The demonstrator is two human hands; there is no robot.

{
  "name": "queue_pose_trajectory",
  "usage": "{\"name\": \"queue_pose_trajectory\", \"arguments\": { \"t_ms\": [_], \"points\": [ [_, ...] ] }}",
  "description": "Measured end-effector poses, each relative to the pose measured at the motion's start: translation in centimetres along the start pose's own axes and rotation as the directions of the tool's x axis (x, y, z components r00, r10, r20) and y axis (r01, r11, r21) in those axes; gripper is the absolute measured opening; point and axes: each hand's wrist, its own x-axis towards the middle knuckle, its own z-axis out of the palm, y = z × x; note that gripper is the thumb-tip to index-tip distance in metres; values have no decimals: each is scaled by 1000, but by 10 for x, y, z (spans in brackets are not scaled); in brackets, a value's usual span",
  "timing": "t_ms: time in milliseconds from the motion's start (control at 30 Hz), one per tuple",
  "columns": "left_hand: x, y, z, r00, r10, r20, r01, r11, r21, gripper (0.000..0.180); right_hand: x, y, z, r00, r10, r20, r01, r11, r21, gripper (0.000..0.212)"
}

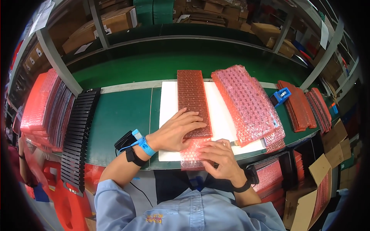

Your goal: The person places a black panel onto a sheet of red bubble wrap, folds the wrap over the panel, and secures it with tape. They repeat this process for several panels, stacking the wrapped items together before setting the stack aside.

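Note:
A long, flat dark piece in a pink bubble-wrap bag point(190, 96) lies on a white board point(223, 107) in front of me. My left hand point(177, 129) rests across its near part, fingers stretched out over the wrap and thumb pointing right. At the near end, the bag's loose, see-through flap point(190, 154) hangs over the bench edge. My right hand point(220, 157) has curled fingers and pinches this flap at its right side. A blue wrist strap point(146, 146) with a clip and cord sits on my left wrist.
Right of the board lies a pile of pink bubble-wrap bags point(246, 104), beside a blue tape dispenser point(280, 97). More wrapped pieces point(296, 106) stand farther right. On the left are a black slotted rack point(79, 134) and a tall wrapped stack point(46, 109). An open carton point(308, 192) stands lower right.

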Motion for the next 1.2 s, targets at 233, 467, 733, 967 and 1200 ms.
{"name": "queue_pose_trajectory", "arguments": {
  "t_ms": [233,467,733,967,1200],
  "points": [
    [1,-1,1,1000,6,-20,-6,1000,13,65,-2,2,2,998,7,65,-5,999,-39,16],
    [1,0,3,999,6,-43,-5,1000,14,62,-3,4,6,1000,12,11,-11,1000,-9,10],
    [2,1,3,997,32,-71,-33,999,-2,61,-1,4,4,1000,13,5,-13,1000,18,10],
    [2,-1,5,997,28,-70,-28,1000,5,61,-2,5,4,1000,4,-3,-3,1000,19,11],
    [2,0,5,998,20,-63,-20,1000,-4,60,-1,3,4,1000,-11,-8,11,1000,-3,11]
  ]
}}
